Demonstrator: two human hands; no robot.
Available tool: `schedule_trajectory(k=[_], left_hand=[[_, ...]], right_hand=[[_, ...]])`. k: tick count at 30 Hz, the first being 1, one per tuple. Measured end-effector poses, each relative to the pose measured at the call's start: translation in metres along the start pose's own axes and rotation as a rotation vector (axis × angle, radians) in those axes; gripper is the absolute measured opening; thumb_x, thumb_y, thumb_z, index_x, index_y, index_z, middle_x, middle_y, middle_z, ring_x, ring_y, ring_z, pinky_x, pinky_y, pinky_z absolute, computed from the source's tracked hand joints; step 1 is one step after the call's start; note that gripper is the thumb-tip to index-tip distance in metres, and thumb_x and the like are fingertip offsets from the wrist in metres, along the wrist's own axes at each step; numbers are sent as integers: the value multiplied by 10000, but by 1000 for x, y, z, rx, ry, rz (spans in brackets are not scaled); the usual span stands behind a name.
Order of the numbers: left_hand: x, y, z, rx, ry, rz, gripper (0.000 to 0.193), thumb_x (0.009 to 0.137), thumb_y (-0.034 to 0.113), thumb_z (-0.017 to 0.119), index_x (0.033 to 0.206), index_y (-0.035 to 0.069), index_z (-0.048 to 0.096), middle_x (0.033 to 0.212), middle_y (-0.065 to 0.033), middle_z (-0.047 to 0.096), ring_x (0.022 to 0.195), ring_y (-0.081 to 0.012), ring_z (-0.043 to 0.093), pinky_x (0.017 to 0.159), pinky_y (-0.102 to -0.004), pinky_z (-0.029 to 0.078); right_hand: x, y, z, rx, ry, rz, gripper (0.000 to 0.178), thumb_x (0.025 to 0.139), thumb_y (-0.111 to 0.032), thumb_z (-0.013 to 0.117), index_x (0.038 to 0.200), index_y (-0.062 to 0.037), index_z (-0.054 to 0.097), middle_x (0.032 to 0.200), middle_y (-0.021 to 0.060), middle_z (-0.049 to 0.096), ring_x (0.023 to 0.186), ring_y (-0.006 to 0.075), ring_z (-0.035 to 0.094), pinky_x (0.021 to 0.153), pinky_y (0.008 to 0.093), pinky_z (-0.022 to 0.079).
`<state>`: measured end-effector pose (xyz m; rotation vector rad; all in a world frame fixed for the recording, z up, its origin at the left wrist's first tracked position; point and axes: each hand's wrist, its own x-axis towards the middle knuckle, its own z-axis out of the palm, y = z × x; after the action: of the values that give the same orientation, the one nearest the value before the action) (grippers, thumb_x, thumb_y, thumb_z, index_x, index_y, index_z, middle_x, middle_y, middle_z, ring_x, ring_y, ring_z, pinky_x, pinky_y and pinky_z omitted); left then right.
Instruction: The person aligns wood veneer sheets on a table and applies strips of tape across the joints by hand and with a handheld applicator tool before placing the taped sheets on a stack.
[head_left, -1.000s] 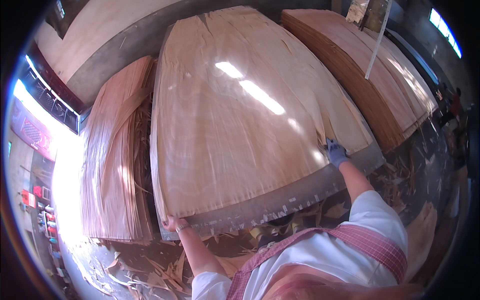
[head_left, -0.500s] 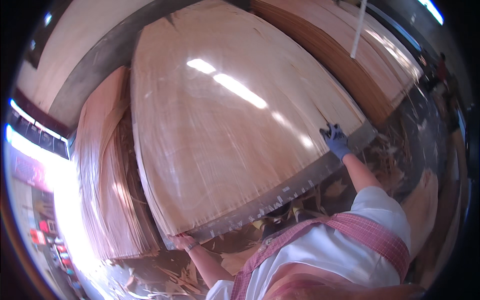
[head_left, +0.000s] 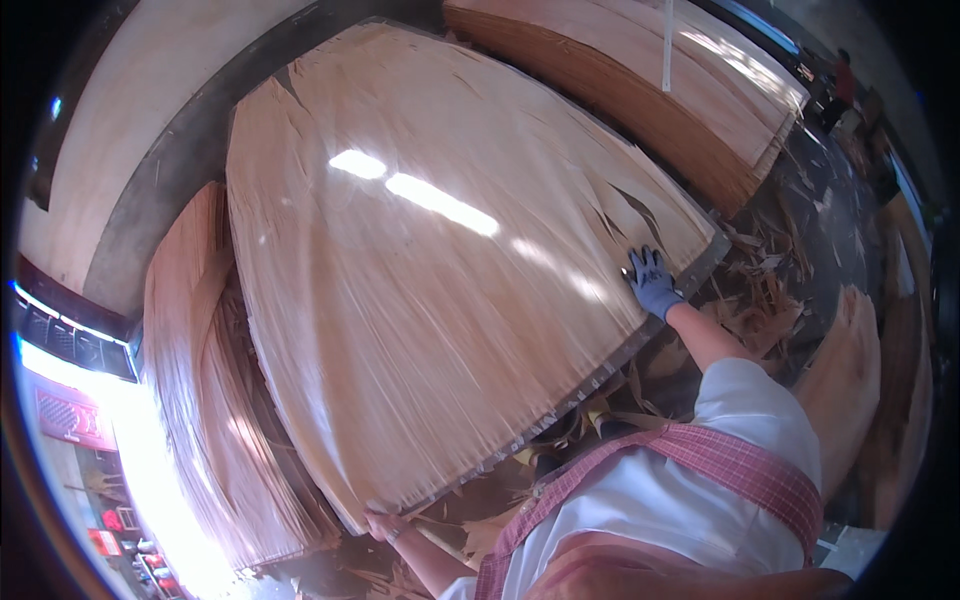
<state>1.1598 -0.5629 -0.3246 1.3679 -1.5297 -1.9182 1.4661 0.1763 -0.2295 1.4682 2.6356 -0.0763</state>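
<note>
A large pale wood veneer sheet [head_left: 430, 300] lies over a grey-edged table, slightly rippled, with dark splits near its right side. My bare left hand [head_left: 385, 524] is closed on the sheet's near left corner; its fingertips are partly hidden. My right hand [head_left: 652, 285], in a blue-grey glove with dark fingertips, rests on the near right part of the sheet. Its fingers are spread, just below the splits.
A tall veneer stack [head_left: 640, 110] stands beyond the right side, and another stack [head_left: 200, 400] is at the left. Torn veneer scraps [head_left: 760, 300] litter the floor at right. A thin white pole [head_left: 668, 45] rises over the far stack. Someone in red [head_left: 843, 80] is far off right.
The veneer sheet has come nearer over the table's grey front edge, and the splits by my right hand have widened. My right fingers have gone from curled to spread. The view has shifted.
</note>
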Motion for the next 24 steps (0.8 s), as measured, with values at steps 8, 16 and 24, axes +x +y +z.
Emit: schedule_trajectory(k=[8, 16, 24], left_hand=[[-43, 30, 76, 250, -90, 6, 325, 876, 207, 704, 1085, -29, 622, 1085, -121, 676, 931, -279, 671, 803, -443, 598], [-13, -2, 40, 20, -58, 78, 217, 901, 120, 685, 1044, -36, 638, 1017, -84, 687, 851, -196, 657, 747, -339, 567], [-13, 39, 44, 243, 2, 130, 364, 848, 263, 765, 1022, -38, 660, 963, -94, 692, 803, -236, 655, 706, -379, 565]], right_hand=[[46, 5, 0, -33, 16, 68, 610, 998, -459, 438, 1537, -225, 275, 1574, 191, 272, 1424, 439, 275, 1067, 589, 379], [26, 3, 13, -20, 79, -2, 635, 993, -510, 431, 1516, -166, 324, 1533, 226, 322, 1381, 454, 338, 1085, 547, 362], [33, -15, -4, -64, 1, -30, 632, 1001, -518, 409, 1510, -153, 336, 1507, 235, 368, 1368, 453, 357, 1092, 525, 368]])
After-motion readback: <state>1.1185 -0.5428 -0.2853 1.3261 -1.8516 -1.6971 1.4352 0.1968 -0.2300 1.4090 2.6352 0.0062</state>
